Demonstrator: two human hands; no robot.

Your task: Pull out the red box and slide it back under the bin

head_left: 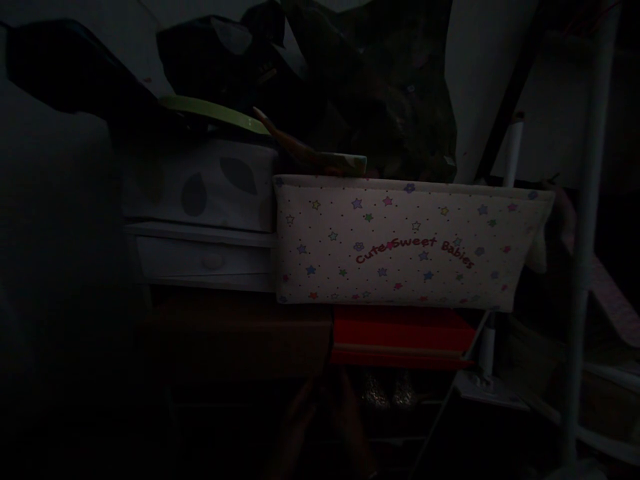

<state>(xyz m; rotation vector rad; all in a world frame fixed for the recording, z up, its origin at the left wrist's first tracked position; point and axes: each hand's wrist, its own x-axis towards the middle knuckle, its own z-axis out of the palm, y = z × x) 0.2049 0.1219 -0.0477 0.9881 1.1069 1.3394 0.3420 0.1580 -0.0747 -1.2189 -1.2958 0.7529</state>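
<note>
The scene is very dark. Low in the middle, my left hand (297, 415) and my right hand (347, 415) reach forward close together, below the front of a brown box (235, 337) and a red box (395, 330). Shadow swallows the fingers and the space between them, so I cannot make out whether anything is held there. Just right of my right hand, two glittery silver things (376, 392), perhaps shoes, rest on a dark rack.
A star-patterned fabric bin (400, 243) lettered "Cute Sweet Babies" sits on the red box. Left of it are a white drawer (210, 260) and a leaf-patterned box (200, 180). Dark bags (375, 87) are piled behind. An upright pole (585, 267) stands at right.
</note>
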